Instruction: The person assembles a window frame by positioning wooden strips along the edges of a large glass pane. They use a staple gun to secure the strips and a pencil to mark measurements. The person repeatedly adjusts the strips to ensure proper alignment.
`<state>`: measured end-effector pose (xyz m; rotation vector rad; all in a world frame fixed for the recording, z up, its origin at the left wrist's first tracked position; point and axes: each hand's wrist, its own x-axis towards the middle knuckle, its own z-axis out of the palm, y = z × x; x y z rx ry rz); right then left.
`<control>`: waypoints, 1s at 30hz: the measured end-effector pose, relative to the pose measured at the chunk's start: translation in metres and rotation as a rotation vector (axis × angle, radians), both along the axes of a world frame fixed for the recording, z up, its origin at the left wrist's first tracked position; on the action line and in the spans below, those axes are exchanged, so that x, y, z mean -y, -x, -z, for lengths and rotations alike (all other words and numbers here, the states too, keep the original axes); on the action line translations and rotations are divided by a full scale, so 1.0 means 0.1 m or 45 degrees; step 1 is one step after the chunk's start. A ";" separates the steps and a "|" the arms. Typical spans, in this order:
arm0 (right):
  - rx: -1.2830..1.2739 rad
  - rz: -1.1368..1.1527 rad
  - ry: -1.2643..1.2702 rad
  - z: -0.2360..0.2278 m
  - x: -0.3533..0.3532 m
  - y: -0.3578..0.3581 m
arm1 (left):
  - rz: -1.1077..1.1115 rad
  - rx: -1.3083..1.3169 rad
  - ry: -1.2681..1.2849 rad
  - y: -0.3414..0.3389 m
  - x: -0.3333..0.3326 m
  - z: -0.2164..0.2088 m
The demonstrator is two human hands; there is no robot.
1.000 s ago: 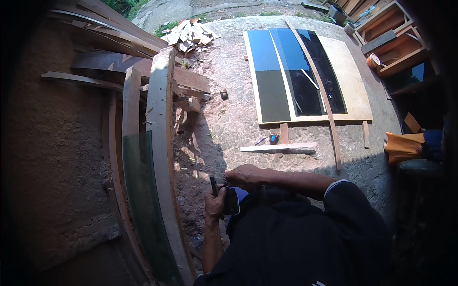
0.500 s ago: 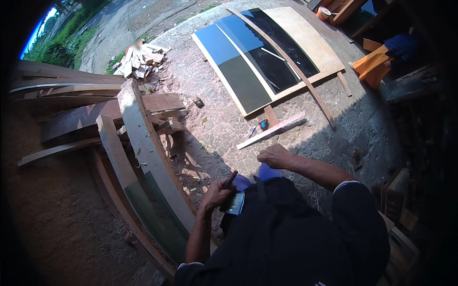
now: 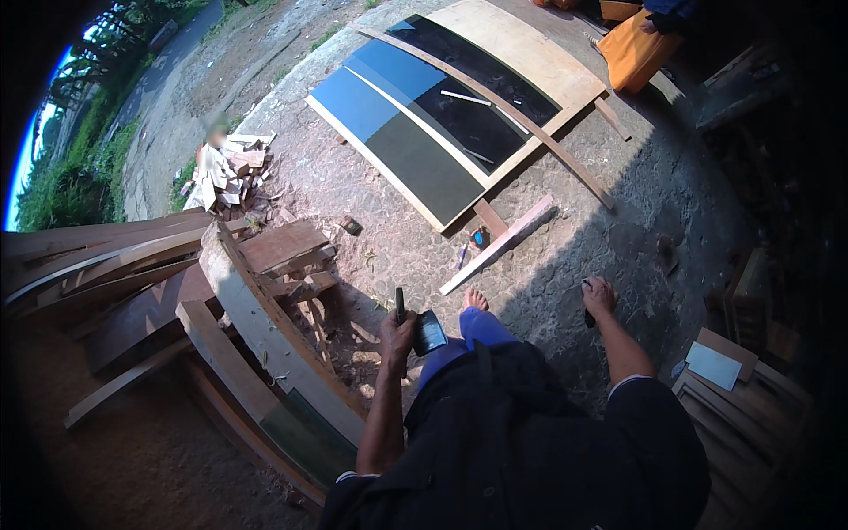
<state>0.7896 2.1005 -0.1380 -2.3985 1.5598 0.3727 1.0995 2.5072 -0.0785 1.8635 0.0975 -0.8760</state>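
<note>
My left hand (image 3: 397,337) is closed round a dark, narrow stick-like handle (image 3: 400,305) that points up out of the fist. Beside the same hand, apparently held by it too, is a flat rectangular packet (image 3: 430,333) with a dark, shiny face. Out to the right, my right hand (image 3: 601,299) is closed on a small dark object (image 3: 589,317), whose kind I cannot make out. Below that hand lies shaded concrete ground. In front of my feet a pale wooden strip (image 3: 499,245) lies on the ground, with a small blue-and-black item (image 3: 479,237) beside it.
A wooden-framed panel with dark glass (image 3: 424,146) lies ahead, a long batten (image 3: 495,79) across it. Timber planks (image 3: 265,309) are stacked at left, near a heap of offcuts (image 3: 230,172). Wooden frames (image 3: 742,424) stand at right. Another person in orange (image 3: 640,53) is at far right.
My right hand has swung out to the right, and a dark object now shows in it. My left hand has risen slightly, bringing the handle and packet up. The view has shifted.
</note>
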 end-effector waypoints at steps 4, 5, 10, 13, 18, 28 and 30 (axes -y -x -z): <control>0.035 0.169 0.172 -0.07 0.20 -0.21 | 0.358 0.134 -0.085 -0.24 0.53 -0.06; 0.047 0.270 0.111 -0.12 0.28 -0.33 | 0.477 0.157 -0.083 -0.30 0.65 -0.08; 0.617 0.240 -0.064 -0.48 0.14 -1.12 | 1.226 0.428 -0.345 -0.62 1.34 -0.06; 0.797 -0.163 -0.188 -0.79 -0.23 -1.73 | 1.569 0.466 -0.330 -0.81 1.67 -0.02; 0.596 -0.576 -0.074 -1.20 -1.01 -2.62 | 1.919 0.463 -0.116 -1.32 2.00 0.03; 1.199 1.147 -0.760 -0.38 -1.72 -3.83 | 1.895 0.170 -0.156 -2.53 2.17 0.32; 0.873 0.949 -0.711 -0.23 -1.75 -4.00 | 1.925 0.136 -0.154 -2.46 2.26 0.52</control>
